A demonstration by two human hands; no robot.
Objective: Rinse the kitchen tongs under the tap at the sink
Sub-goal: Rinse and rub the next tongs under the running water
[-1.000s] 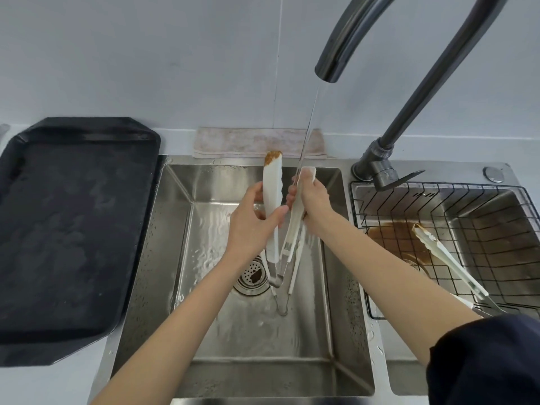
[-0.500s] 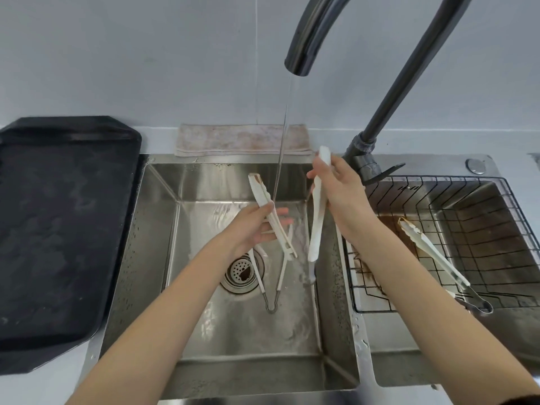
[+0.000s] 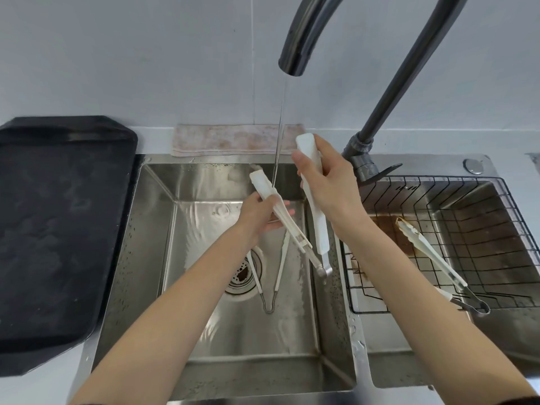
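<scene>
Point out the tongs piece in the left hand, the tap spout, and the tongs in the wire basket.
Tongs piece in left hand (image 3: 264, 185): head view, white upper end.
Tap spout (image 3: 290, 64): head view, dark outlet end.
Tongs in wire basket (image 3: 423, 247): head view, white arm mid-length.

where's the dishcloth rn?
Head view: the dishcloth lies flat on the counter against the wall, just behind the left sink basin, left of the tap base.

A sink (image 3: 152, 258) with a tray (image 3: 58, 229) to its left, a cloth (image 3: 228, 140) behind it, a wire basket (image 3: 438, 258) to its right, tongs (image 3: 432, 254) inside.
</scene>
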